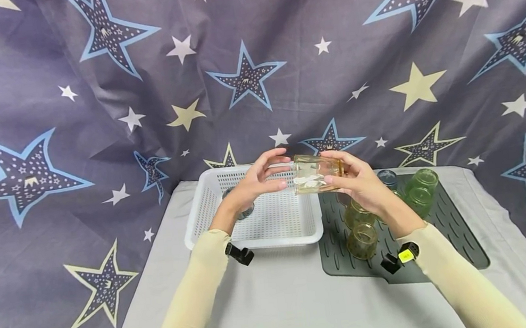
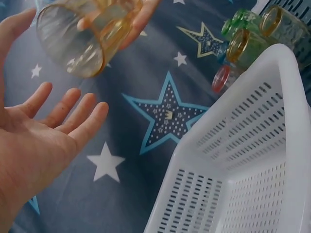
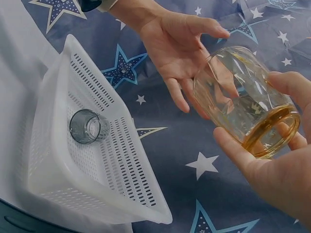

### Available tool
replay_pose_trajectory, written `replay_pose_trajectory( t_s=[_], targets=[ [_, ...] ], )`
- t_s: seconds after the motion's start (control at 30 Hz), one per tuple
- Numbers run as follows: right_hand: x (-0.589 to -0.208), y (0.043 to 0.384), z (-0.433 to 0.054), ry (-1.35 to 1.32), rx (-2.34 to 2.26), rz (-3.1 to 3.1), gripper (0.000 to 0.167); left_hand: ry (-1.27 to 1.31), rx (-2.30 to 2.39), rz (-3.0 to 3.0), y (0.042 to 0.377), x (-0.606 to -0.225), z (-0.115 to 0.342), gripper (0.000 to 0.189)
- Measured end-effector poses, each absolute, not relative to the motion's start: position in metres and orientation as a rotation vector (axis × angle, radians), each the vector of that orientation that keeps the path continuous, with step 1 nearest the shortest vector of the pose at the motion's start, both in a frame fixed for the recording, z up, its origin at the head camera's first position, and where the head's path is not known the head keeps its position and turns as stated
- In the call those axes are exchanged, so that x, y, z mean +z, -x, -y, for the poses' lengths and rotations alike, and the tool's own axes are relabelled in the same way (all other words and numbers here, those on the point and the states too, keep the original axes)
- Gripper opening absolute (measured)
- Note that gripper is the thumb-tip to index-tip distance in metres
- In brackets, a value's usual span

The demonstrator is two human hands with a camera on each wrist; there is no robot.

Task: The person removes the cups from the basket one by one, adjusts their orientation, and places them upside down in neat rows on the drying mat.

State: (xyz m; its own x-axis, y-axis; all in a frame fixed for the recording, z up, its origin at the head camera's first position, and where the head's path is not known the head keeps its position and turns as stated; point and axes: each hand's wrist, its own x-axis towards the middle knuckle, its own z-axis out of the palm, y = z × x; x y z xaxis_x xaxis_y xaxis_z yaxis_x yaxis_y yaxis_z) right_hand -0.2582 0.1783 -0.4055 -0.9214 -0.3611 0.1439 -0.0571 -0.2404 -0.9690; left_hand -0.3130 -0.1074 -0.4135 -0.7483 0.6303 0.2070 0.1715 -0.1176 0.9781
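Observation:
My right hand (image 1: 358,178) grips a pale amber drinking glass (image 1: 317,173) near its thick base, fingers and thumb on either side. The glass lies sideways in the air, its mouth toward my left hand (image 1: 262,177). That left hand is held with fingers apart and gently bent, close to the rim. In the left wrist view, a gap shows between the glass (image 2: 73,41) and the left fingertips (image 2: 99,109). Below the hands, a white perforated basket (image 1: 283,241) contains a grey-blue glass (image 3: 85,127), partly hidden by my left wrist in the head view.
Right of the basket lies a dark grey ridged drying mat (image 1: 458,234). Several glasses stand on it, including an amber glass (image 1: 362,241), a green glass (image 1: 419,200), a blue glass (image 1: 386,178) and a reddish glass (image 2: 222,79). A star-patterned cloth (image 1: 333,98) hangs behind the table.

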Motion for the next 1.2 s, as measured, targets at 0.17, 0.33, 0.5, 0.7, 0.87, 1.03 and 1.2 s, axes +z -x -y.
replay_pose_trajectory(
  t_s=[0.17, 0.33, 0.5, 0.7, 0.87, 1.03, 1.2],
  targets=[
    [-0.404, 0.258, -0.185, 0.517, -2.264, -1.821, 0.054, -0.764, 1.969, -1.892, 0.321, -0.419, 0.121, 0.064],
    [-0.403, 0.256, -0.194, 0.556, -2.228, -1.895, 0.056, -0.497, 1.994, -1.994, 0.328, -0.428, 0.131, 0.060],
    [-0.400, 0.251, -0.207, 0.603, -2.192, -1.957, 0.057, -0.158, 1.864, -2.173, 0.336, -0.438, 0.142, 0.060],
    [-0.397, 0.246, -0.224, 0.629, -2.150, -2.038, 0.060, 0.098, 1.742, -2.260, 0.347, -0.448, 0.160, 0.066],
    [-0.398, 0.242, -0.240, 0.610, -2.130, -2.092, 0.060, 0.183, 1.703, -2.291, 0.354, -0.458, 0.174, 0.067],
    [-0.400, 0.238, -0.254, 0.584, -2.075, -2.167, 0.059, 0.201, 1.580, -2.405, 0.361, -0.468, 0.185, 0.064],
    [-0.402, 0.234, -0.269, 0.544, -2.014, -2.247, 0.059, 0.216, 1.472, -2.449, 0.364, -0.474, 0.188, 0.065]
  ],
)
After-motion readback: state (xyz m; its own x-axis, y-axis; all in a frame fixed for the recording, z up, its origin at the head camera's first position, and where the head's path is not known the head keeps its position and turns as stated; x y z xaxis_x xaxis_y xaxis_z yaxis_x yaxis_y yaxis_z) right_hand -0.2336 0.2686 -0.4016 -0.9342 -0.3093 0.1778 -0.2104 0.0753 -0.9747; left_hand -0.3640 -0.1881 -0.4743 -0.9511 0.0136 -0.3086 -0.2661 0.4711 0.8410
